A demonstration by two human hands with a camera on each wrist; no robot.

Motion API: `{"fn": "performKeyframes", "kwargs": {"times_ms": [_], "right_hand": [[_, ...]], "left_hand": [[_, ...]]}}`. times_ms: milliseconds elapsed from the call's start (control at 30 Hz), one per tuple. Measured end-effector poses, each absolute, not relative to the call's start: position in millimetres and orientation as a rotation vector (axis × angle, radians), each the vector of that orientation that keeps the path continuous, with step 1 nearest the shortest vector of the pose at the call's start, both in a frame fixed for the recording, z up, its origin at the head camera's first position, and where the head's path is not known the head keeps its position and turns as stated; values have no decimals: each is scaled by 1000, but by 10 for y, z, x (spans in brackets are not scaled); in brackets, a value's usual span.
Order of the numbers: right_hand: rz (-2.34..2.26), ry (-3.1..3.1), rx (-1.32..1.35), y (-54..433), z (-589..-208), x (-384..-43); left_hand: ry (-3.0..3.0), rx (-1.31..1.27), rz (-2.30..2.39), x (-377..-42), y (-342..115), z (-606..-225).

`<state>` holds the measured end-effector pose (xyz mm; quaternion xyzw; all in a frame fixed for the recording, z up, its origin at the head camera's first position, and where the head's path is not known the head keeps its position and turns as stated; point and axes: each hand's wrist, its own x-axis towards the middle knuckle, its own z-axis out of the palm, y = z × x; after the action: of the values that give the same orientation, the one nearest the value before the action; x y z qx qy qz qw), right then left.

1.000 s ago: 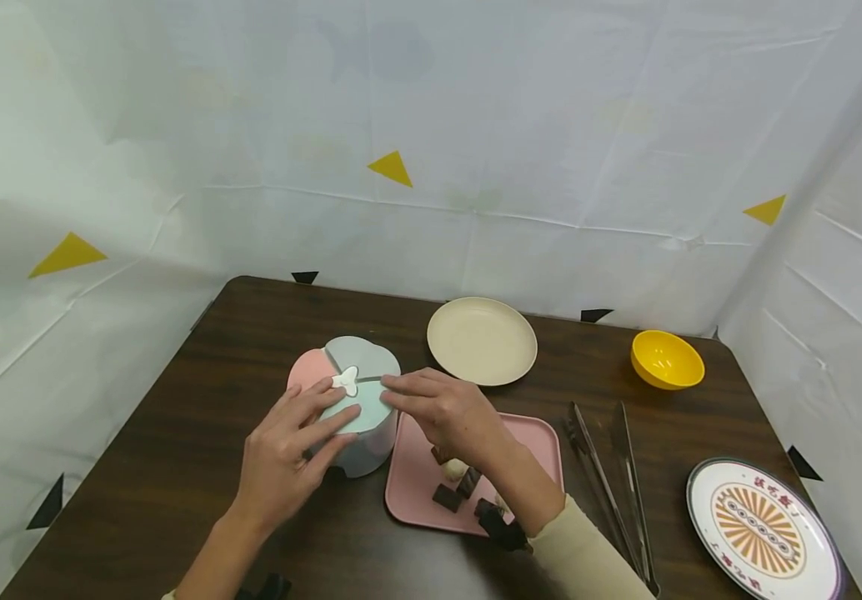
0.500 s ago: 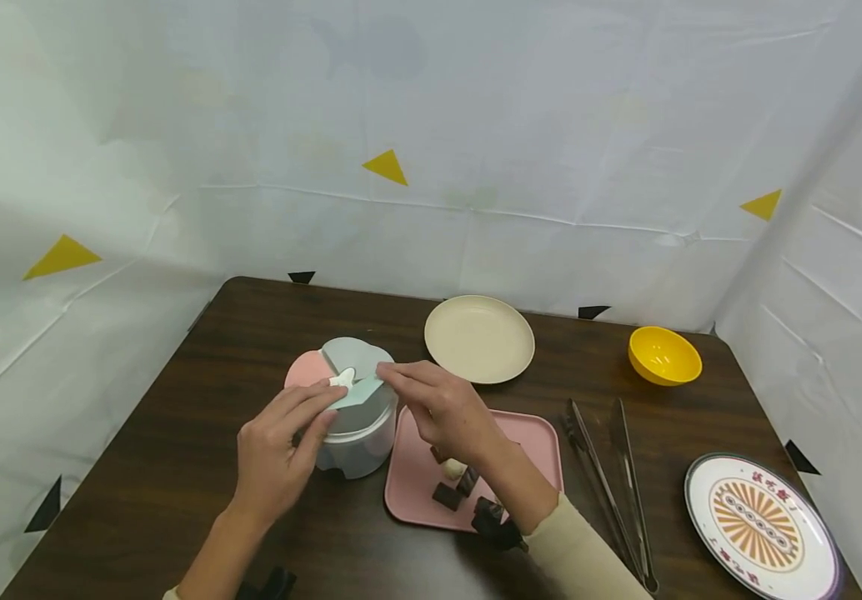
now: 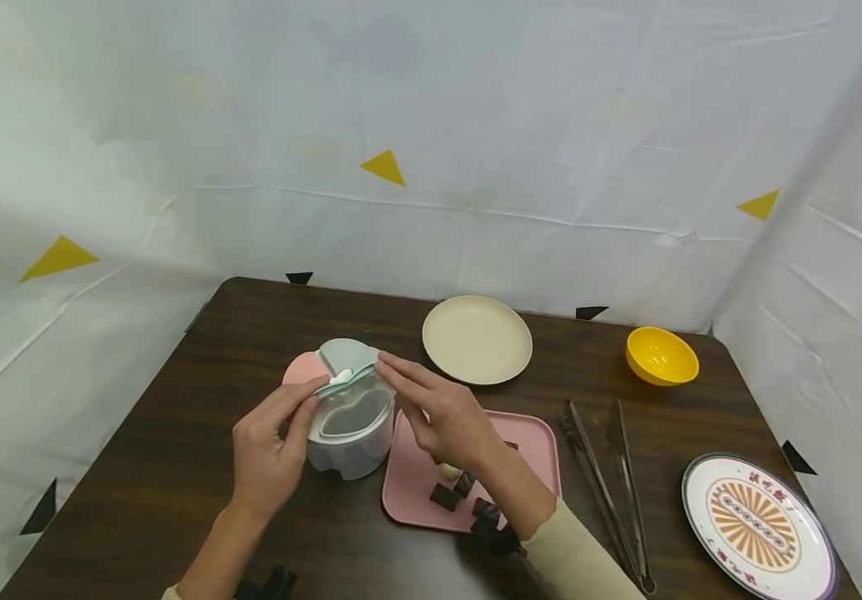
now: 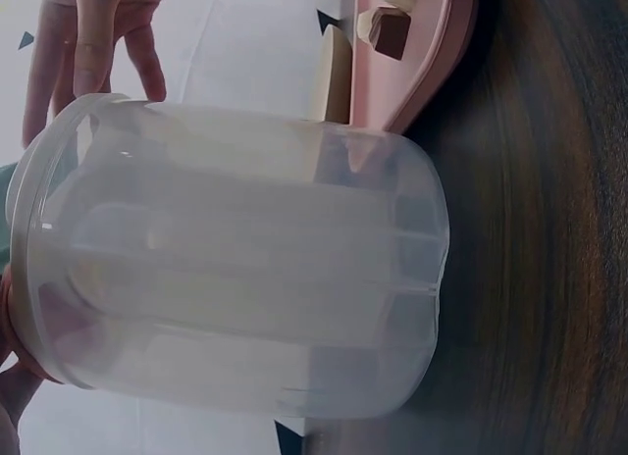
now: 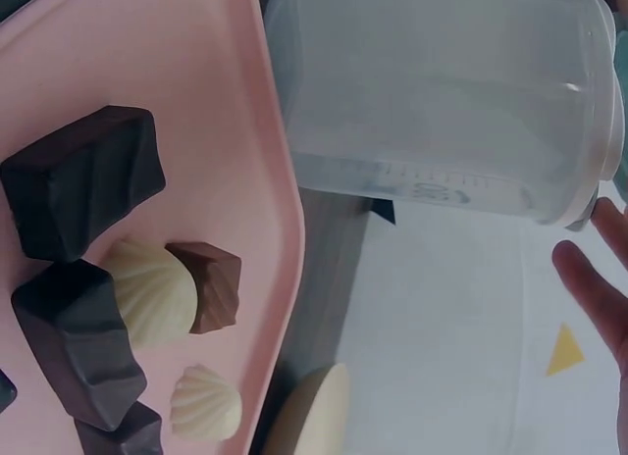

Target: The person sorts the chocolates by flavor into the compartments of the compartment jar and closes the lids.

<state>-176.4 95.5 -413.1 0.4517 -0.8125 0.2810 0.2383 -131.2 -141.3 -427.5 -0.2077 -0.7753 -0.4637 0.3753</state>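
A clear lidded container (image 3: 352, 454) stands upright on the table, its sectioned lid (image 3: 301, 367) pink, grey and mint. The mint lid flap (image 3: 346, 381) is raised on edge, showing an opening in the front section. With thumb and fingers, my left hand (image 3: 269, 446) pinches the flap's left end. My right hand (image 3: 449, 412) touches the flap's right end with fairly straight fingers. Beside the container lies a pink tray (image 3: 408, 492) holding dark chocolates (image 5: 83, 185), a brown piece (image 5: 211, 283) and cream shell-shaped pieces (image 5: 152, 293). The right forearm hides part of the tray.
A beige plate (image 3: 478, 340) lies behind the tray, and a yellow bowl (image 3: 662, 357) stands at the back right. Metal tongs (image 3: 611, 492) lie right of the tray. A patterned white plate (image 3: 761, 525) sits near the right edge.
The mint flap has swung up from lying flat, uncovering the front section. My left hand has shifted slightly left and now pinches the flap; the right fingers have moved slightly upward with it.
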Motion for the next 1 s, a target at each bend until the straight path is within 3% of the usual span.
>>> {"fn": "performKeyframes", "kwargs": {"times_ms": [233, 1000], "right_hand": [[702, -2264, 1222, 936, -4112, -1755], [700, -2389, 1201, 918, -4051, -1741]], "left_hand": [[-1991, -523, -1237, -1264, -1374, -4174], [-1989, -583, -1237, -1358, -1423, -4377]]}}
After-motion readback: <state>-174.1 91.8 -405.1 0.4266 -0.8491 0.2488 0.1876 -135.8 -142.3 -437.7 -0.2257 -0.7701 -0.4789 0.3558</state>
